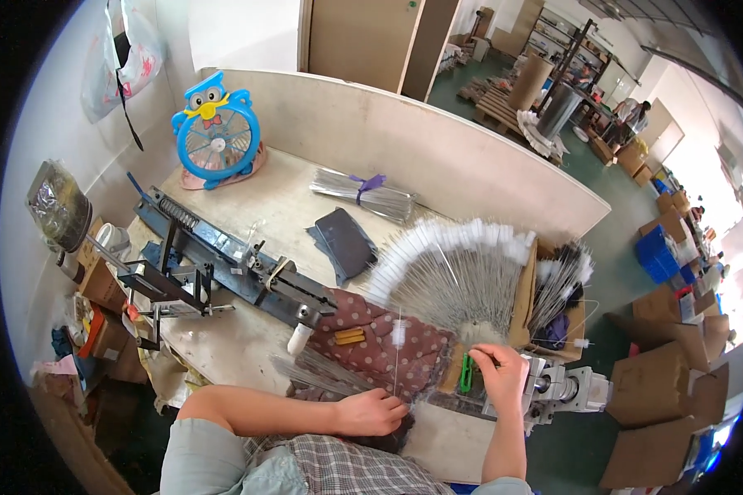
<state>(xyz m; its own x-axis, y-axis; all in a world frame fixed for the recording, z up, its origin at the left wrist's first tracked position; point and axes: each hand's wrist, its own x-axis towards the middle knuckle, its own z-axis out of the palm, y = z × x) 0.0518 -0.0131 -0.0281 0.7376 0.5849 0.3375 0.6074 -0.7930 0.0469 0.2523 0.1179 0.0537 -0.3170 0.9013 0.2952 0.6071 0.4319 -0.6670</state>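
Note:
My left hand (371, 412) is closed by the table's front edge, pinching a thin wire brush (399, 334) whose white bristle head points away from me. It hovers over a brown polka-dot cloth (380, 322). My right hand (504, 375) has its fingers closed at a small green plastic piece (466, 373), beside a silver metal machine (557, 386) at the table's right edge. Beyond my hands, a wide fan of white-tipped wire brushes (454, 264) is spread out. Loose thin wires (318, 375) lie left of my left hand, and a yellow piece (349, 337) rests on the cloth.
A long metal bench device (231, 256) with a white-handled lever crosses the table's left side. Behind stand a blue cartoon fan (217, 140), a tied wire bundle (363, 194) and a dark folded cloth (343, 243). A cardboard box (524, 293) with more brushes borders the fan of brushes.

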